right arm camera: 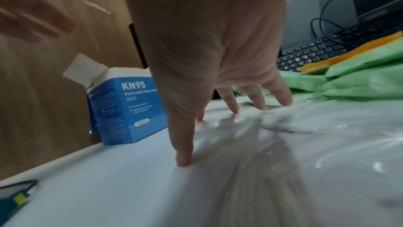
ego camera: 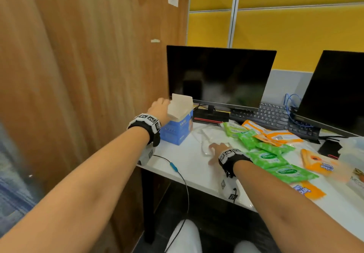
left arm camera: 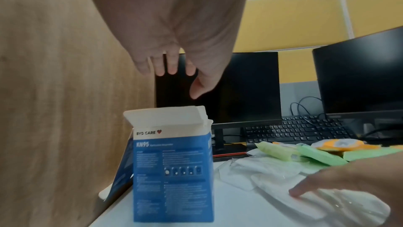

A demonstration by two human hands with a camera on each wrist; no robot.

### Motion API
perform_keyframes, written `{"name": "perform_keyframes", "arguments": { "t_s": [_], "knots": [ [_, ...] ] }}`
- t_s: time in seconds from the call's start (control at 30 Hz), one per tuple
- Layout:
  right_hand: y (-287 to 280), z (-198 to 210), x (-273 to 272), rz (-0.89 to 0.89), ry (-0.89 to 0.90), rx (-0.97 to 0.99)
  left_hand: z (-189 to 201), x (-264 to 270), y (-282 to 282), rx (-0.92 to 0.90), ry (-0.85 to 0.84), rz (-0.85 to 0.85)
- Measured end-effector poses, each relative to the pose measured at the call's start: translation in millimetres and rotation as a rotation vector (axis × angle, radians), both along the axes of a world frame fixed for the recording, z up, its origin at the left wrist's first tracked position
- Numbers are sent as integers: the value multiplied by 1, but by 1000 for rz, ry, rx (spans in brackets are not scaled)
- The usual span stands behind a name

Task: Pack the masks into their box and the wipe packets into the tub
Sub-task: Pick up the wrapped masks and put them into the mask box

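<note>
A blue KN95 mask box [ego camera: 177, 131] stands upright at the table's left rim, its top flaps open. My left hand [left arm camera: 174, 77] hovers just above the box [left arm camera: 174, 170] with straight fingers, holding nothing. White masks in clear wrappers [ego camera: 208, 134] lie right of the box. My right hand [ego camera: 215, 148] rests flat on them; in the right wrist view its spread fingertips [right arm camera: 262, 106] press the wrapped masks [right arm camera: 316, 136]. Green wipe packets [ego camera: 266, 154] and orange wipe packets [ego camera: 275, 134] lie scattered further right.
A wooden panel [ego camera: 78, 75] closes off the left side. Two dark monitors [ego camera: 216, 75] and a black keyboard [ego camera: 275, 118] stand behind the packets. A black cable [ego camera: 177, 170] hangs over the table's front edge. A blurred clear container [ego camera: 352, 152] sits far right.
</note>
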State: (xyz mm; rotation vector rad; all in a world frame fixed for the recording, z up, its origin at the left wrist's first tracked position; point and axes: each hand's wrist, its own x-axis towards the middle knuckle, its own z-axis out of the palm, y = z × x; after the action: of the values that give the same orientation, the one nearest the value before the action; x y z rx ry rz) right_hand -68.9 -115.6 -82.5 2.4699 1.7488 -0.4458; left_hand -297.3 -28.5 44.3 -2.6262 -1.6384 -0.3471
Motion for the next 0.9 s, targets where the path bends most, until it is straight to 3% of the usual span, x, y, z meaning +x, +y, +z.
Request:
{"name": "perform_keyframes", "arguments": {
  "t_s": [0.1, 0.17, 0.37, 0.47, 0.67, 0.9],
  "knots": [
    [6, -5, -5, -8, 8, -78, 6, 14, 6, 37, 143, -170],
    [12, -9, -5, -6, -73, -53, 2, 20, 16, -17, 279, -162],
    [24, -18, 7, 12, -185, -50, -15, 4, 39, -177, 391, -91],
    [26, -15, 13, 99, -117, -20, -24, -15, 30, -196, 371, -174],
    [21, -15, -3, 288, -362, 12, -42, -56, -14, -327, 396, -213],
    [12, -9, -27, 263, -408, 53, -1, -55, -39, -306, 374, -279]
  ]
}}
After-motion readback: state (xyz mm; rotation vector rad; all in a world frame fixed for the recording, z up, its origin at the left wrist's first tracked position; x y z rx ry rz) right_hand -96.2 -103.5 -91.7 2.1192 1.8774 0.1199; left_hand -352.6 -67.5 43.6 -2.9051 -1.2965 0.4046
